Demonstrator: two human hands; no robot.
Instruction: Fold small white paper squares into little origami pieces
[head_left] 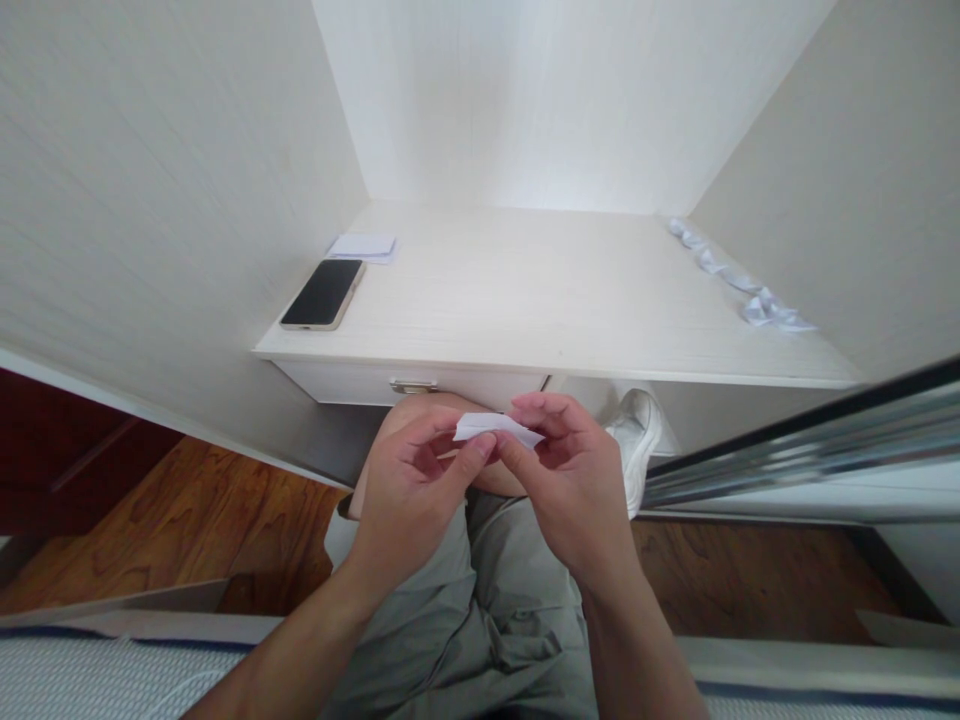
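Note:
A small white piece of folded paper (pixel 480 424) is pinched between both my hands, just in front of the desk's edge and above my lap. My left hand (pixel 416 490) grips its left part, with the thumb pressed on the near side. On the right part, the thumb of my right hand (pixel 570 480) presses close to the other thumb, while its index finger is raised and curved behind. A crease runs along the paper. The fingers underneath are partly hidden.
On the white desktop (pixel 480 290), a phone (pixel 324 294) and a stack of paper slips (pixel 364 246) lie at the left. Several crumpled or folded white papers (pixel 720 270) line the right side. Below are a drawer handle (pixel 413 386) and a white shoe (pixel 636 440).

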